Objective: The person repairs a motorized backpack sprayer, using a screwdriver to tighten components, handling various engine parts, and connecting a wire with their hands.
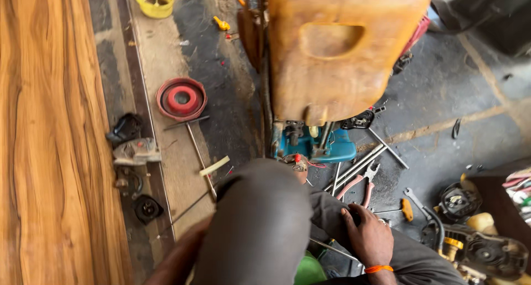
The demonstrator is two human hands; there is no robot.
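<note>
Right hand (368,235) flat on thigh, left arm (177,257) seemingly lowered

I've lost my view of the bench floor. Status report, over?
Right hand resting on grey trouser leg, nothing gripped. Left hand hidden. Pink-handled pliers nearest, beside metal rods. Orange tank ahead.

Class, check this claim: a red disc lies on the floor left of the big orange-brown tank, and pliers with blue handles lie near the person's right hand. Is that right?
Not quite. The head view shows the pliers have pink-red handles, not blue. The rest stands: the red disc lies left of the orange-brown tank, and the pliers lie near the right hand.
</note>
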